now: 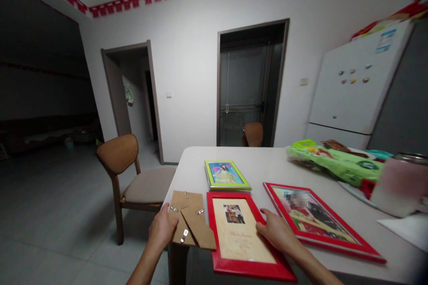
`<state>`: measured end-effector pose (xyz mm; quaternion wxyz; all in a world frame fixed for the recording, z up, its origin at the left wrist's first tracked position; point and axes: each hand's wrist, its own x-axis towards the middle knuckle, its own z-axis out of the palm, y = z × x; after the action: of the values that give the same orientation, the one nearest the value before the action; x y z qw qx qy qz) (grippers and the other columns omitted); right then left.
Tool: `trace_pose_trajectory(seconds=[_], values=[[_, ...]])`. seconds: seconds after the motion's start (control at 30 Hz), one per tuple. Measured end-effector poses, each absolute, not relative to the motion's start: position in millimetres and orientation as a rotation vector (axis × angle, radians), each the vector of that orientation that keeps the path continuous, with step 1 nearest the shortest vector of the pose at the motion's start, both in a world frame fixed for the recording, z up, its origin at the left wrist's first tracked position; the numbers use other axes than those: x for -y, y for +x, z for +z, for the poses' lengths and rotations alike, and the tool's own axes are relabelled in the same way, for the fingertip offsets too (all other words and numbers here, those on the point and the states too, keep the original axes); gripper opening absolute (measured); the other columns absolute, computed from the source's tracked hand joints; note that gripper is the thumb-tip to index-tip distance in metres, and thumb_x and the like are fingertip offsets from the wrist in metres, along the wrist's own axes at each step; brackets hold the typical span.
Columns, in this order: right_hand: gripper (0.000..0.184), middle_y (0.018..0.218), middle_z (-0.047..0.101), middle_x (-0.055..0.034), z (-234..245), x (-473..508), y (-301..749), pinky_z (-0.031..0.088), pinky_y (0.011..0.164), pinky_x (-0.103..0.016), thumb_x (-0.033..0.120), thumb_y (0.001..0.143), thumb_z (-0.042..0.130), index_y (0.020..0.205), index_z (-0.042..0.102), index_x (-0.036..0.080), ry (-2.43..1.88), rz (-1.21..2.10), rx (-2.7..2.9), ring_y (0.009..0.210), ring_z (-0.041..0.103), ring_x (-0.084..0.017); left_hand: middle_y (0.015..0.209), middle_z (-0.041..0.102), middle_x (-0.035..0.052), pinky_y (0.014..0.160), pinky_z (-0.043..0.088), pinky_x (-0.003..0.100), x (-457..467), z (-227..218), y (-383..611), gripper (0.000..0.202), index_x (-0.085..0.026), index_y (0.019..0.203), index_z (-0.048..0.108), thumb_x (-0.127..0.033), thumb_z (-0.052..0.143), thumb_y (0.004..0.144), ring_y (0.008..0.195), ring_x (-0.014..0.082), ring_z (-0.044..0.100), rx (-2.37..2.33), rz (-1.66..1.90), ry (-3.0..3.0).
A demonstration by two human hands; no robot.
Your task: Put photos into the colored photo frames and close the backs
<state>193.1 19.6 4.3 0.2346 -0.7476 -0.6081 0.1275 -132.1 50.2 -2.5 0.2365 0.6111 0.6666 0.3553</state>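
My left hand (162,230) grips the near left edge of a brown cardboard frame backing (190,218) with small metal clips, lying at the table's left corner. My right hand (276,233) rests with fingers curled on the right edge of a red picture frame (241,235) holding a cream sheet with a small photo. The backing overlaps the red frame's left side. A larger red-framed picture (319,220) lies to the right of that hand. A green-framed picture (225,174) lies farther back.
The white table (267,160) also bears a green snack bag (334,162), a pink jar (399,185) and white paper (406,227) at the right. A wooden chair (129,173) stands left of the table. A white fridge (357,84) stands at the back right, with two doorways beyond.
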Motion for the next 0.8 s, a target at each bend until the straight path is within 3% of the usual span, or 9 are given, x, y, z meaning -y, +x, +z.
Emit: trace_pose_trajectory(seconds=[0.07,0.17,0.2,0.3,0.4,0.47,0.6,0.73,0.8], values=[[0.059,0.085,0.064,-0.0166,10.0,-15.9,193.6,0.043,0.067,-0.032,0.021,0.063,0.04,0.119,0.036,0.002,-1.911,0.654,1.474,0.076,0.06,-0.023,0.114,0.05,0.0142,0.093,0.025,0.037,-43.2,4.8,-123.1,0.054,-0.011,0.114,0.042,-0.015,0.054,0.062,0.11,0.0262,0.04,-1.847,0.954,1.775],[0.071,0.081,0.066,-0.0098,21.6,-4.2,190.8,0.046,0.059,-0.031,0.022,0.065,0.036,0.13,0.011,0.009,-1.563,1.157,1.14,0.063,0.062,-0.019,0.118,0.047,0.0097,0.096,0.023,0.029,-26.8,17.2,-90.9,0.05,-0.012,0.113,0.044,-0.016,0.051,0.064,0.113,0.0199,0.037,-1.769,0.948,1.905],[0.073,0.08,0.066,-0.0086,25.9,0.0,188.9,0.046,0.057,-0.031,0.022,0.066,0.035,0.131,0.004,0.01,-1.473,1.25,1.058,0.061,0.062,-0.019,0.118,0.047,0.0087,0.096,0.025,0.027,-19.5,21.3,-75.6,0.048,-0.013,0.113,0.044,-0.018,0.051,0.066,0.112,0.0182,0.038,-1.703,0.947,1.95],[0.08,0.076,0.066,-0.0068,37.7,8.6,182.3,0.046,0.055,-0.031,0.023,0.065,0.039,0.132,-0.003,0.012,-1.381,1.302,0.946,0.057,0.062,-0.018,0.124,0.042,0.0101,0.097,0.025,0.034,5.7,31.0,-24.5,0.057,-0.014,0.118,0.04,-0.026,0.055,0.065,0.114,0.0224,0.035,-1.326,0.958,1.999],[0.082,0.064,0.064,-0.0028,43.6,10.1,177.9,0.045,0.053,-0.029,0.027,0.064,0.046,0.132,0.003,0.013,-1.381,1.244,0.966,0.05,0.059,-0.016,0.13,0.033,0.0098,0.099,0.023,0.04,26.7,38.1,18.2,0.068,-0.016,0.121,0.036,-0.028,0.062,0.059,0.118,0.0266,0.028,-1.042,0.907,2.123],[0.084,0.054,0.06,0.0012,43.9,8.7,177.5,0.044,0.051,-0.027,0.03,0.063,0.051,0.132,0.007,0.013,-1.35,1.229,0.994,0.047,0.056,-0.014,0.128,0.037,0.0088,0.098,0.025,0.04,33.5,44.0,33.8,0.063,-0.016,0.12,0.037,-0.021,0.057,0.061,0.116,0.0262,0.031,-0.96,0.901,2.247],[0.084,0.045,0.053,0.0064,37.8,4.1,184.3,0.039,0.047,-0.021,0.029,0.061,0.055,0.131,0.012,0.012,-1.382,1.149,1.053,0.046,0.052,-0.012,0.108,0.051,0.007,0.092,0.033,0.033,28.3,59.7,26.7,0.054,-0.018,0.116,0.041,-0.007,0.043,0.062,0.102,0.0212,0.043,-1.017,1.052,2.371],[0.067,0.043,0.052,0.0048,23.6,-3.7,199.4,0.034,0.042,-0.021,0.028,0.064,0.048,0.125,0.029,0.008,-1.688,0.839,1.202,0.043,0.051,-0.013,0.088,0.053,0.0047,0.075,0.042,0.028,8.3,58.8,-16.8,0.042,-0.016,0.108,0.044,-0.009,0.039,0.067,0.08,0.0167,0.052,-1.38,1.375,1.993],[0.058,0.047,0.056,0.0013,15.5,-8.3,206.4,0.036,0.045,-0.023,0.027,0.066,0.045,0.119,0.04,0.006,-1.847,0.648,1.316,0.046,0.053,-0.015,0.077,0.052,0.001,0.066,0.043,0.026,-1.1,44.8,-40.6,0.041,-0.015,0.107,0.042,-0.013,0.042,0.066,0.069,0.0148,0.053,-1.481,1.371,1.78]])
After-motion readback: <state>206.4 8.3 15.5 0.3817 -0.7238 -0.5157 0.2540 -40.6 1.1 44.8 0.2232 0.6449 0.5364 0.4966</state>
